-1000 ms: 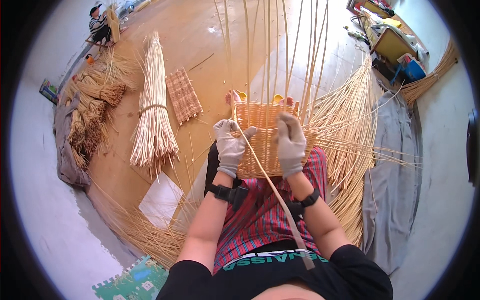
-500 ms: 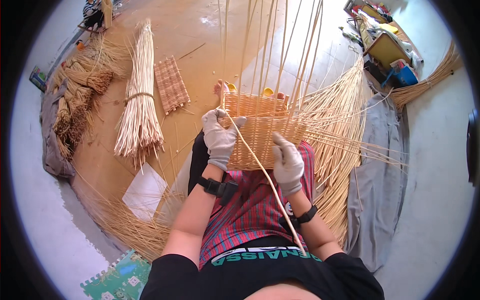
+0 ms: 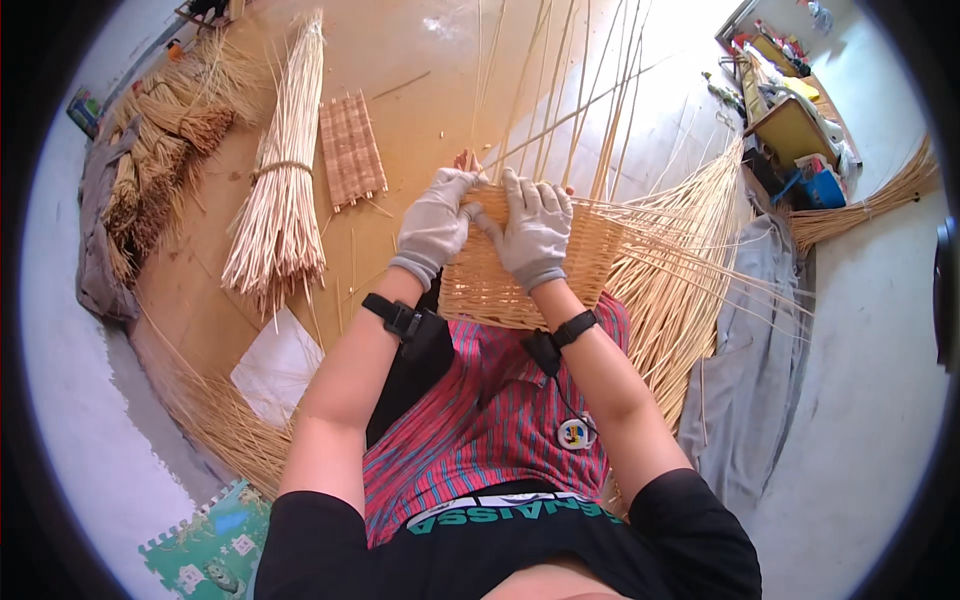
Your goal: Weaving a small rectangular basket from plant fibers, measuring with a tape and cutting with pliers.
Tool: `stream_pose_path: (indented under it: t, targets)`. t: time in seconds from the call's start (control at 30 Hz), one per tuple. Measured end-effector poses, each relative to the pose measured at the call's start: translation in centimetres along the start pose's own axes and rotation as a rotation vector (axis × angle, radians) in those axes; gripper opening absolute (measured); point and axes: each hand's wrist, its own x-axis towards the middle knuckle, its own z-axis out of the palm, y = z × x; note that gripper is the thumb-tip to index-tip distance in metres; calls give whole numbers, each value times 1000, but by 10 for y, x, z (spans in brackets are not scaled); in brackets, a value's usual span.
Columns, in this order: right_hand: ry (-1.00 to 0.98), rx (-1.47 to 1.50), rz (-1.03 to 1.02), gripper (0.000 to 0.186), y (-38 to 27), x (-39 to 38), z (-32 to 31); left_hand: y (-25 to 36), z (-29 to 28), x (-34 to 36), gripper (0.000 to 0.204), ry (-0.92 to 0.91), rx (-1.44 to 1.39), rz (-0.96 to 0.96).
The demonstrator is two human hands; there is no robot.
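Observation:
A half-woven wicker basket [image 3: 520, 285] of pale tan strands rests on my lap, with long uprights [image 3: 573, 110] rising from its top. My left hand [image 3: 438, 225], in a light grey glove, grips the basket's upper left corner. Over the upper part of the near wall lies my right hand [image 3: 535, 232], gloved too, its fingers hooked at the rim and its thumb toward the left hand. One wicker strand [image 3: 585, 108] runs from near the left fingers up to the far right, crossing the uprights. The fingertips at the rim are partly hidden.
On the left floor lie a large tied bundle of strands [image 3: 280, 190], a flat woven panel [image 3: 352, 150] and darker bundles [image 3: 165, 150]. More loose strands [image 3: 690, 240] lie at the right, beside a grey cloth [image 3: 735, 350]. A cluttered shelf [image 3: 795, 125] stands at the far right.
The strand that hung down toward my lap now points up and away to the right. My right hand has moved up and left onto the basket's rim, beside my left hand.

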Motion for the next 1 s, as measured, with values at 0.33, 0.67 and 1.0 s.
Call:
stream_pose_path:
  t: [0.33, 0.67, 1.0]
  targets:
    - [36, 95, -8, 62, 11, 9, -2, -9, 27, -3, 40, 279, -106, 117]
    - [-29, 631, 215, 15, -38, 36, -65, -17, 74, -21, 41, 396, -366, 49]
    - [-352, 634, -56, 14, -61, 75, -56, -29, 90, -19, 45, 201, -1474, -158]
